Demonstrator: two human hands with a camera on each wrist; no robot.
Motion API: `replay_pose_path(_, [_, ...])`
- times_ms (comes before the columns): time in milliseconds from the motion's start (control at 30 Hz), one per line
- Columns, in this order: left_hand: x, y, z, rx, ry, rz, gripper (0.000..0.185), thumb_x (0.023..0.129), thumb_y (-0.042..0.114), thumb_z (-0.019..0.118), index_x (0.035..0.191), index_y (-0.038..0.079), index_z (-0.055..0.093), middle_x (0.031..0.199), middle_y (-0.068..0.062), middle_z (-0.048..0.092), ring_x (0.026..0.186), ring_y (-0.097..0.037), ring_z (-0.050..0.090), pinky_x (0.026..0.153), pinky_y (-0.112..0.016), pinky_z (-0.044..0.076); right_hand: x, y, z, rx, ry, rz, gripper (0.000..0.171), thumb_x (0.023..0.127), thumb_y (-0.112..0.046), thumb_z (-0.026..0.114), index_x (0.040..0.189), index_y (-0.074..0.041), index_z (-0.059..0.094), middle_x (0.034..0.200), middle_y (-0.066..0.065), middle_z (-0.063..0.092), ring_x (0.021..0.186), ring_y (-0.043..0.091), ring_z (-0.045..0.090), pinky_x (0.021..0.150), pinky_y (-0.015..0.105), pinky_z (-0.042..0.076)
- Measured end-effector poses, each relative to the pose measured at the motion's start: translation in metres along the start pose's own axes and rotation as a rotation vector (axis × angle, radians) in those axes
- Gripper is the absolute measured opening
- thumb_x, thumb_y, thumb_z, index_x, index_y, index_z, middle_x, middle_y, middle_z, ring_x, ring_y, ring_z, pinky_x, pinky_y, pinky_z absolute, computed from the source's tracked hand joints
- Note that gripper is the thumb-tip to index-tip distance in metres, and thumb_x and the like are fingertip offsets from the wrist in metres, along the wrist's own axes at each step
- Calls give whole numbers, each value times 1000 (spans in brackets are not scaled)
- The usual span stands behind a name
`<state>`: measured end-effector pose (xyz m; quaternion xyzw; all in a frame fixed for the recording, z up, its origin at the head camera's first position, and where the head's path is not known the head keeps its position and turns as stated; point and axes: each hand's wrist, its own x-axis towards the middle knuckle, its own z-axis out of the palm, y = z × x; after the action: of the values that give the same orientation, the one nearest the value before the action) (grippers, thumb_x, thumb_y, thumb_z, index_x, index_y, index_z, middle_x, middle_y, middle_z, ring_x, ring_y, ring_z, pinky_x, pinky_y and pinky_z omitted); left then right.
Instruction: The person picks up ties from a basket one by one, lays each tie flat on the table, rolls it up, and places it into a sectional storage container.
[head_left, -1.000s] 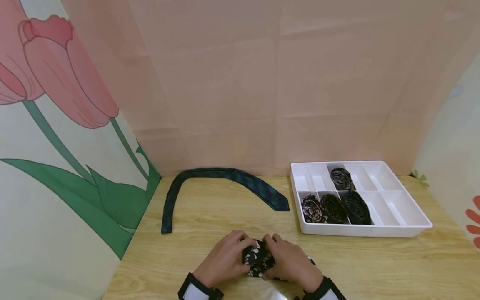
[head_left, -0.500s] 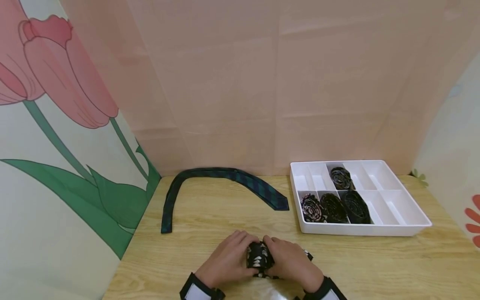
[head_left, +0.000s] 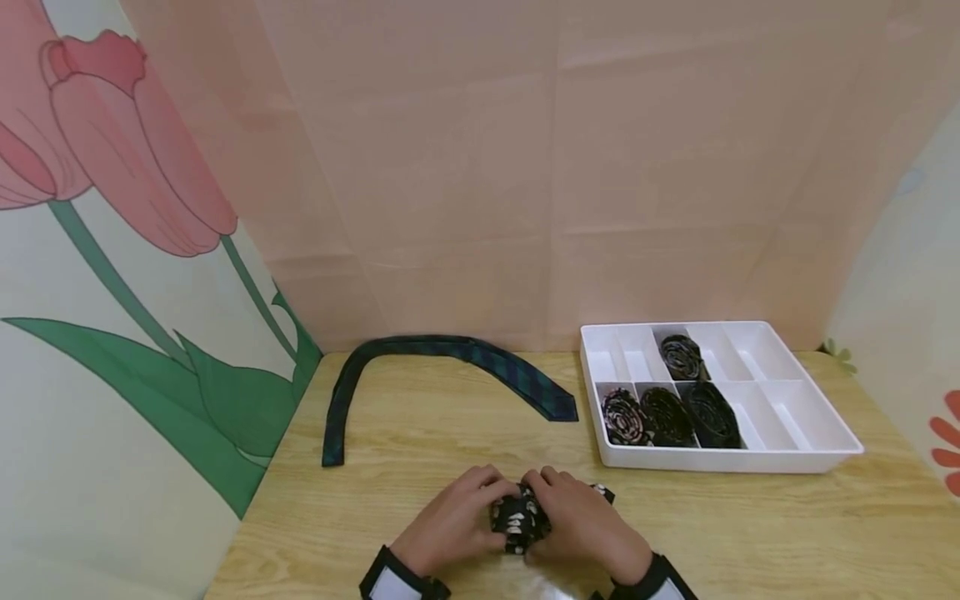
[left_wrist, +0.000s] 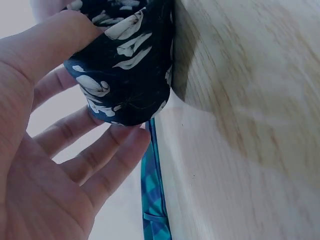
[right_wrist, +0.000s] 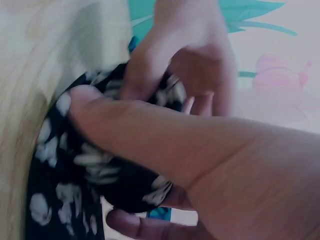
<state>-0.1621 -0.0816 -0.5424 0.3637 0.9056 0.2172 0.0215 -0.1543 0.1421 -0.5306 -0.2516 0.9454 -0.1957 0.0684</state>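
Both hands met at the near edge of the wooden table (head_left: 420,433), closed around a rolled black tie with white flecks (head_left: 516,518) that sat on the tabletop between them. The left hand (head_left: 453,521) curled its fingers and thumb round the roll's left side, and the right hand (head_left: 581,521) gripped it from the right, thumb pressed across the fabric. A loose end of the tie (head_left: 603,493) poked out beyond the right hand. Farther back lay an unrolled dark green plaid tie (head_left: 450,358), bent in an arc. To the right stood a white divided tray (head_left: 817,417) holding four rolled ties (head_left: 667,412) in its left compartments
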Motion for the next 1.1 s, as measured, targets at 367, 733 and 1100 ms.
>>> replay_pose_path(367, [2,3,2,60,6,20,51,80,40,78,126,38,56,114,15,51,97,1,48,84,-17,48,2,-2,1,-15,25,30,65,60,-44,90,111,-18,59,92,-2,53,80,15,55,64,38,48])
replay_pose_path(733, [0,1,6,40,14,22,54,80,41,78,129,40,54,115,16,50,100,2,51,87,-20,50,5,0,4,-13,52,-5,59,60,-40,90,106,-17,61,92,-5,56,80,13,56,66,35,50])
replay_pose_path(1100, [0,2,2,58,13,-6,52,81,46,75,129,42,54,114,16,51,98,0,49,85,-20,48,8,3,7,-16,33,-21,61,60,-40,91,109,-19,60,96,-6,56,85,15,54,69,37,50])
